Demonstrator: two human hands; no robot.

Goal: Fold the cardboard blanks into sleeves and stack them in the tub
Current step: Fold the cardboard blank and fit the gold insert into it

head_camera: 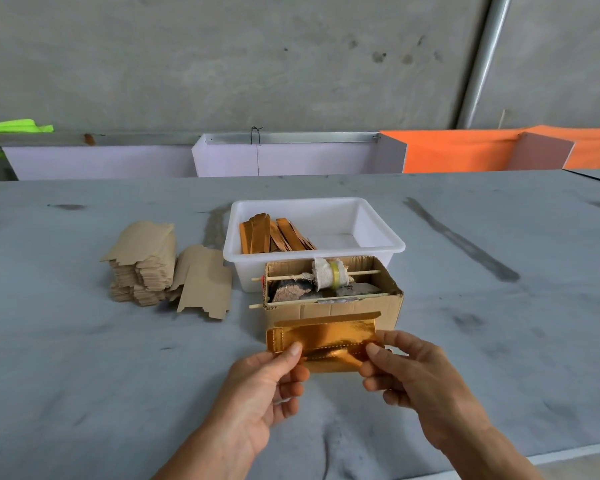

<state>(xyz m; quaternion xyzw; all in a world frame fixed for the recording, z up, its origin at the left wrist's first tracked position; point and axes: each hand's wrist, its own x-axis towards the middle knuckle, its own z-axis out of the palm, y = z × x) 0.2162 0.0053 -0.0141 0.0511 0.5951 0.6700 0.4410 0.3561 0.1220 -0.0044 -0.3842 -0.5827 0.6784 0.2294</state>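
1. Cardboard blanks (142, 261) lie in one tall, uneven pile on the grey table (84, 375), left of the white tub (314, 252); one more loose blank (205, 282) leans between this pile and the tub. The number in the pile I cannot count.
2. One tub stands on the table, and inside, at its left end, several folded gold sleeves (274, 235) stand leaning together. About six, but they overlap.
3. One open brown box (329, 289) touches the near wall of the tub. It carries two thin sticks and one cloth-wrapped roll.
4. One gold blank (326, 341) is held in the air just in front of the box, on the near side of the tub, partly folded.
5. The left hand (271, 379) pinches its left part with thumb above and curled fingers under; the right hand (406, 368) pinches the right end in the same way.
6. To fold well, I think both thumbs should press along the dotted crease, so that the panel bends straight and the edges meet evenly.
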